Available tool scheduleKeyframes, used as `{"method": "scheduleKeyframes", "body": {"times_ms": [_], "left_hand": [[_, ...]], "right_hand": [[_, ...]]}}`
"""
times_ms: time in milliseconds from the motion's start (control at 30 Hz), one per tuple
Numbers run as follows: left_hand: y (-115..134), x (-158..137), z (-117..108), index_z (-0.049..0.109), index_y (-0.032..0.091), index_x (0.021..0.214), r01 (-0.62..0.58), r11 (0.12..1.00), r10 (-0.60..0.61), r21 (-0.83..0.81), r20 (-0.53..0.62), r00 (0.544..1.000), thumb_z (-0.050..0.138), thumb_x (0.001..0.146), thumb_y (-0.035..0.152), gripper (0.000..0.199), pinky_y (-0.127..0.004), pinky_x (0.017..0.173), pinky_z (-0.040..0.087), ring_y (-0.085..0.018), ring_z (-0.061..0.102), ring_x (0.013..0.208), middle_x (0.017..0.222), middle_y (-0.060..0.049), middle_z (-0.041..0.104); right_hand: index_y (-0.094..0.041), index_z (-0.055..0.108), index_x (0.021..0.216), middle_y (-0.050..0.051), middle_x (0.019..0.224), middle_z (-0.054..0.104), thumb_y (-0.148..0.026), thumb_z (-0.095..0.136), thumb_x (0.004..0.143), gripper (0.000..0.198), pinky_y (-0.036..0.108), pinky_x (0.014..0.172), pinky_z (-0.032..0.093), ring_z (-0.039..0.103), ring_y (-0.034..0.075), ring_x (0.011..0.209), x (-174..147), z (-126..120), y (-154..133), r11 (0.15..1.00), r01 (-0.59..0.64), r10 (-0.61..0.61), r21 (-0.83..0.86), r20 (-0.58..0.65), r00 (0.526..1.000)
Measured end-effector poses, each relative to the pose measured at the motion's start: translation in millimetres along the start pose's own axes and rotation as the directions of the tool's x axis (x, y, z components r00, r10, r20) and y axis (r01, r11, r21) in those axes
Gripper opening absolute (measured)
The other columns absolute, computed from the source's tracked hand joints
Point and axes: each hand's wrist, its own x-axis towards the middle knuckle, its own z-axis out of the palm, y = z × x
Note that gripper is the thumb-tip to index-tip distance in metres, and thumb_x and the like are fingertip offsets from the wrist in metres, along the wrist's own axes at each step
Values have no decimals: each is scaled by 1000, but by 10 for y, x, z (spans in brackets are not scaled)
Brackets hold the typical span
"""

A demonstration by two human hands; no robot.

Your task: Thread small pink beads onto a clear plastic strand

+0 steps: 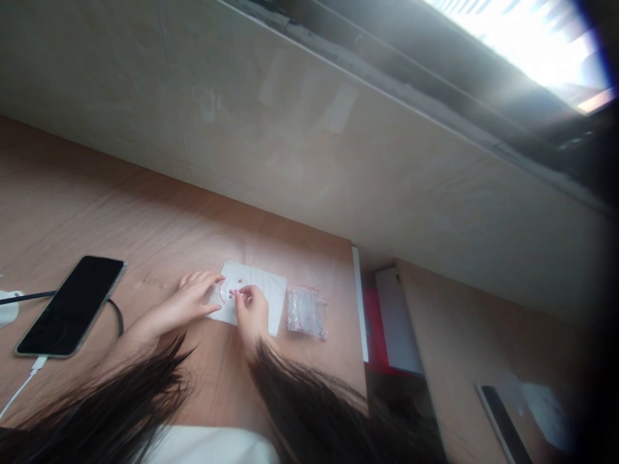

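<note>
A white sheet (271,290) lies on the wooden table, bearing several small pink-red pieces (231,294) and a thin curved red line (222,293) near its left edge. My left hand (196,295) rests at that edge, thumb and forefinger spread apart on either side of the curved line. Over the middle of the sheet, my right hand (252,308) has thumb and forefinger pinched together at a small pink piece, too tiny to make out exactly. Close to the sheet's right side sits a clear plastic zip bag (307,314) with small items inside.
A black phone (72,306) with a white charging cable (33,370) lies at the left, and a dark cord (116,312) passes beneath it. The wall (290,129) borders the table's far side. Beyond a gap on the right stands another wooden surface (454,335).
</note>
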Motion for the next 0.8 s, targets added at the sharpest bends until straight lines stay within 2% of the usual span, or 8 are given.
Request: {"method": "scheduleKeyframes", "body": {"times_ms": [100, 167, 300, 500, 700, 800], "left_hand": [[-6, 13, 31, 49, 20, 108, -13, 1000, 13, 0, -15, 1000, 55, 69, 36, 42, -38, 89, 30, -26, 46, 104, 110, -8, 55], [2, 13, 16, 49, 21, 108, -13, 1000, 13, -5, -12, 1000, 54, 69, 36, 42, -38, 88, 30, -26, 46, 103, 110, -7, 55], [48, -10, -90, 50, 21, 108, 17, 999, -17, -28, 0, 1000, 53, 70, 36, 41, -37, 88, 31, -26, 45, 103, 109, -7, 55], [175, -36, -224, 51, 20, 107, 53, 998, -53, -40, 10, 999, 53, 70, 35, 41, -38, 89, 31, -26, 46, 102, 109, -7, 54], [152, -10, -198, 50, 19, 107, 63, 998, -62, -32, 29, 998, 53, 70, 35, 41, -39, 89, 32, -26, 46, 104, 110, -8, 54], [75, 11, -129, 50, 19, 107, 49, 998, -48, -26, 22, 999, 55, 69, 35, 42, -39, 89, 32, -27, 46, 104, 110, -8, 55]], "right_hand": [[-19, 60, 77, 1, 75, 60, -25, 49, 75, 13, 24, 65, 40, 53, 13, 71, 31, 11, -45, 985, 72, -88, 159, 98, 991], [-19, 60, 80, 0, 75, 60, -25, 49, 74, 14, 23, 63, 40, 52, 12, 67, 63, 19, -56, 983, 68, -88, 173, 111, 990], [-16, 56, 84, 4, 78, 56, -20, 49, 72, 14, 27, 70, 40, 51, 15, 76, 156, 18, -28, 999, 41, -41, -6, -22, 999], [-17, 53, 74, 6, 79, 54, -17, 48, 71, 6, 29, 71, 38, 49, 17, 78, 248, 48, -19, 978, 87, -84, -188, 25, 996], [-17, 54, 70, 6, 76, 56, -14, 47, 71, 7, 28, 67, 38, 50, 18, 76, 300, 51, -35, 965, 74, -63, -253, 50, 997], [-15, 55, 70, 7, 74, 58, -15, 47, 72, 8, 29, 67, 39, 51, 18, 74, 297, 13, -63, 973, 60, -51, -224, 46, 998]]}}
